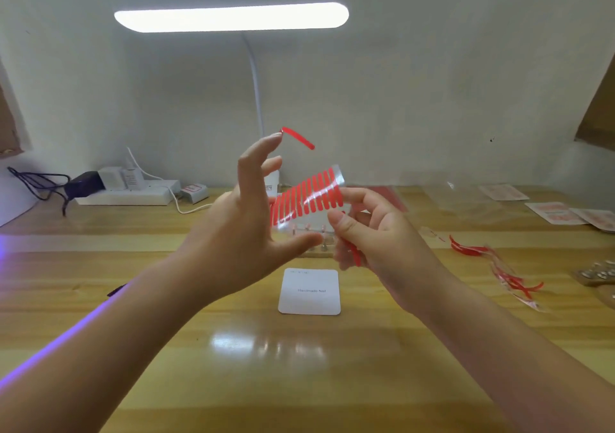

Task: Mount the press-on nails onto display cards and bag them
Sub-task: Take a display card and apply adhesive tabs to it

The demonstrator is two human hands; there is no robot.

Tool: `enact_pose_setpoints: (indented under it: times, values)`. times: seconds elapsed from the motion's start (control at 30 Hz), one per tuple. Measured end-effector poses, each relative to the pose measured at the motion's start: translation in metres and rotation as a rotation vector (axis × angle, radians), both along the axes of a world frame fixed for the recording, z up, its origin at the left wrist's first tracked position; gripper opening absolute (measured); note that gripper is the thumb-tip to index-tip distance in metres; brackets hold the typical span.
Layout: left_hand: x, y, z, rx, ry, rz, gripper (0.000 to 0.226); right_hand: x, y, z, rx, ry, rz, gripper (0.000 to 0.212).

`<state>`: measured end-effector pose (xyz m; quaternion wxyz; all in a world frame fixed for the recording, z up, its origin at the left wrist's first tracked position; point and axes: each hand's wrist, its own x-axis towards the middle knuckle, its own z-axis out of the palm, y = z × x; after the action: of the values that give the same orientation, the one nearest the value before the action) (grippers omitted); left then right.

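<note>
I note my right hand (pixel 372 229) pinching the sheet (pixel 307 198), left hand (pixel 239 212) open with a strip (pixel 298 138) stuck at its twelve-o'clock fingertip; risk: strip folding before reaching the card (pixel 311 291).

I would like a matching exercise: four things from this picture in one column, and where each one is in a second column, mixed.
Things:
1. single red strip
2. transparent sheet of red strips
3. white card
4. power strip

Places:
A. flat on the table, near the person
B. stuck to a fingertip of the left hand
C. at the back left of the table, by the wall
D. held up by the right hand

Pairs: 1-B, 2-D, 3-A, 4-C
</note>
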<state>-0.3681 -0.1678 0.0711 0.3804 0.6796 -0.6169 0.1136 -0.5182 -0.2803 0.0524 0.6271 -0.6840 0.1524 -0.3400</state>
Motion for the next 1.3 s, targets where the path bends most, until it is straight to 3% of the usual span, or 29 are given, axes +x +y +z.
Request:
enact_pose_setpoints:
  times: [0.17, 0.33, 0.4, 0.53, 0.63, 0.77, 1.0, 1.1, 1.23, 1.3]
  values:
    - [0.018, 0.001, 0.006, -0.071, 0.207, -0.061, 0.099, -0.002, 0.002, 0.003, -0.071, 0.047, 0.097, 0.027]
    - [0.037, 0.000, 0.010, -0.003, 0.532, -0.206, 0.117, 0.000, 0.008, 0.000, -0.106, 0.086, 0.187, 0.032]
    - [0.047, 0.000, 0.011, 0.012, 0.577, -0.203, 0.116, 0.002, 0.008, -0.001, -0.105, 0.116, 0.181, 0.042]
    - [0.094, 0.013, 0.027, 0.009, 0.500, -0.117, 0.105, 0.004, 0.006, -0.006, -0.029, 0.138, 0.145, 0.059]
    - [0.164, 0.046, 0.045, -0.048, 0.467, 0.132, 0.101, 0.005, 0.001, -0.011, 0.012, 0.076, 0.034, 0.041]
    - [0.225, 0.082, 0.034, 0.022, 0.329, 0.518, 0.106, 0.002, -0.008, -0.020, -0.029, 0.094, -0.088, 0.018]
    - [0.233, 0.069, -0.035, 0.226, 0.168, 0.697, 0.110, 0.003, -0.015, -0.040, -0.155, 0.216, -0.137, 0.010]
    - [0.233, 0.062, -0.052, 0.285, 0.121, 0.770, 0.112, 0.004, -0.016, -0.049, -0.331, 0.265, -0.187, 0.011]
    - [0.232, 0.056, -0.067, 0.328, 0.034, 0.939, 0.106, 0.001, -0.016, -0.059, -0.901, 0.384, -0.335, 0.006]
    - [0.229, 0.055, -0.073, 0.347, -0.038, 0.983, 0.103, 0.000, -0.014, -0.061, -1.042, 0.440, -0.348, 0.004]
